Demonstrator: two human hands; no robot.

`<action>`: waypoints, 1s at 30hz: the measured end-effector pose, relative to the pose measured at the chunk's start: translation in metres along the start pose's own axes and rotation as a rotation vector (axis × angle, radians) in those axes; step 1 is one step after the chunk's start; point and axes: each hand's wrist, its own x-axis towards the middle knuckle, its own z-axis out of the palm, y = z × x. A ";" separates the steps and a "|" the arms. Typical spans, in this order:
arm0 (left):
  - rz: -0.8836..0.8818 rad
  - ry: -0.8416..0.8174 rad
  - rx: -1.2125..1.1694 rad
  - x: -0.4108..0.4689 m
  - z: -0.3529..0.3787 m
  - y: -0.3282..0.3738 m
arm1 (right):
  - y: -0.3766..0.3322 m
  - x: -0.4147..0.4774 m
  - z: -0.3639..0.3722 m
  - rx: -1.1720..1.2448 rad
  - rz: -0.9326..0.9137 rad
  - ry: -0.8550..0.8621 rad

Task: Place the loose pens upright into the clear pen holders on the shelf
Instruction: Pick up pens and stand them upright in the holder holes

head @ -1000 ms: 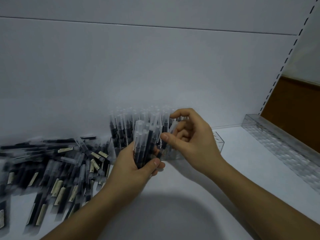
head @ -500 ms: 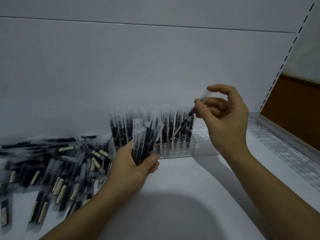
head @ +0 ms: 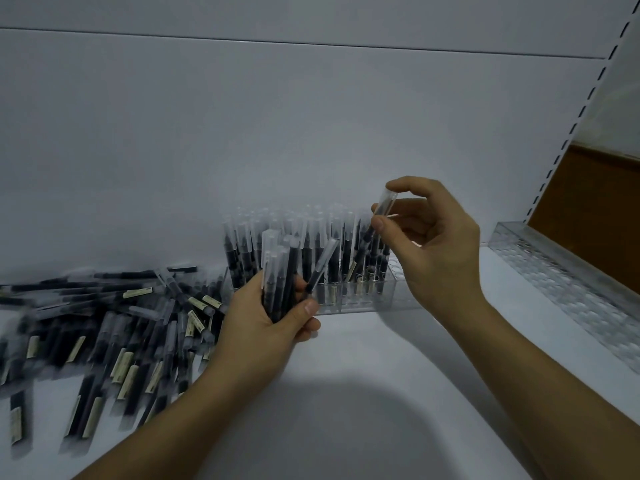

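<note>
My left hand (head: 263,327) grips a bundle of black pens with clear caps (head: 277,271), held upright in front of the clear pen holder (head: 349,304). The holder stands against the back wall and is packed with several upright pens (head: 304,244). My right hand (head: 433,244) pinches a single pen (head: 379,216) by its cap end, tilted, its tip down among the pens at the holder's right end. A big heap of loose pens (head: 104,323) lies on the white shelf (head: 381,393) at the left.
A long clear holder tray (head: 568,285) runs along the shelf's right edge, beside a slotted white upright (head: 568,133) and a brown panel. The white back wall rises right behind the holder.
My right hand drew one pen out of the bundle, lifted it up and to the right, and now lowers it tip-first at the holder's right end. The left hand stayed nearly still.
</note>
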 end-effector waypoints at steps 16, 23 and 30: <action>0.030 0.011 0.086 0.001 0.001 0.003 | 0.005 -0.003 0.014 -0.371 -0.235 -0.058; 0.035 0.021 0.096 0.001 0.002 0.001 | 0.010 -0.006 0.013 -0.418 -0.240 -0.093; 0.050 0.026 0.089 0.002 0.000 -0.002 | -0.006 -0.013 0.013 -0.135 -0.086 -0.038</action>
